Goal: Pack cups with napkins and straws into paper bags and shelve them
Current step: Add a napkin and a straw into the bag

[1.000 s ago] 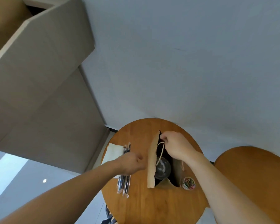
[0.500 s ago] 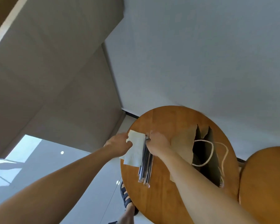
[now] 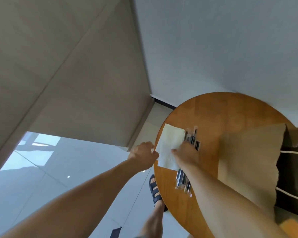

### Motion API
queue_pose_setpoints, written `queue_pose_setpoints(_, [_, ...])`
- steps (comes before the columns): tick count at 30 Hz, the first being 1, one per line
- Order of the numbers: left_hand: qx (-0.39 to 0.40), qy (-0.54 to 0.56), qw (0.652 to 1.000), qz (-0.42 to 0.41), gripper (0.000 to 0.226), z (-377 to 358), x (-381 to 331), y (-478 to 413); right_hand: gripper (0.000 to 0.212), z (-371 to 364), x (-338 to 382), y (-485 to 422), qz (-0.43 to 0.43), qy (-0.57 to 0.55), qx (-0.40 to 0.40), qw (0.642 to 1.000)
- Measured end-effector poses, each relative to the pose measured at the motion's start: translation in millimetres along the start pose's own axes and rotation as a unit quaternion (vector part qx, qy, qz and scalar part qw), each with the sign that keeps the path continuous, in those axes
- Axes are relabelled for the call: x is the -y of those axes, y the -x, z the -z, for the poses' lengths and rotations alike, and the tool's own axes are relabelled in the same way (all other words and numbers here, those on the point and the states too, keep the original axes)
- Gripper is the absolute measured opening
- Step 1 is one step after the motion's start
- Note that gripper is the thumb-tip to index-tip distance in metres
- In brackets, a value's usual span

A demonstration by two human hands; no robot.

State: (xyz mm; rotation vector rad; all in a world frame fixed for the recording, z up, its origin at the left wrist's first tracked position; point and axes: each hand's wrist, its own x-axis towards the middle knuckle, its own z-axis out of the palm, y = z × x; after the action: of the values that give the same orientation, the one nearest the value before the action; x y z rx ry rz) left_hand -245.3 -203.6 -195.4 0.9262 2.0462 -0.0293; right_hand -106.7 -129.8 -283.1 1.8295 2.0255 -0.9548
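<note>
A stack of white napkins (image 3: 169, 143) lies at the left edge of the round wooden table (image 3: 222, 114). Beside it lies a bundle of black wrapped straws (image 3: 183, 181). My left hand (image 3: 144, 155) is curled at the napkins' left edge, thumb and fingers pinching it. My right hand (image 3: 186, 153) lies palm down across the straws, its thumb spread onto the napkins; whether it grips a straw is hidden. To the right stands the brown paper bag (image 3: 248, 160) with white rope handles (image 3: 292, 152), mouth open. No cup shows inside it.
A grey wall rises behind the table and a beige panel slopes at the left. My foot in a dark sandal (image 3: 155, 188) stands on the glossy floor by the table's left rim. Part of a second wooden table (image 3: 289, 225) shows at the bottom right.
My right hand left the bag's handle and came over to the straws, then slid down along them. My left hand went to the napkins' edge. The view swung left.
</note>
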Motion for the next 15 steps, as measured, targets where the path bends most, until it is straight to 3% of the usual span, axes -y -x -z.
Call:
queue_pose_setpoints(10, [-0.009, 0.014, 1.0, -0.003, 0.039, -6.0, 9.2, -7.7, 0.019, -11.6, -1.4, -3.3, 0.003, 0.026, -0.03, 0.999])
queue_pose_setpoints(15, [-0.013, 0.023, 1.0, -0.004, 0.037, -9.3, 9.2, -8.8, 0.02, -6.6, -1.1, -1.2, -0.011, -0.033, -0.028, 0.999])
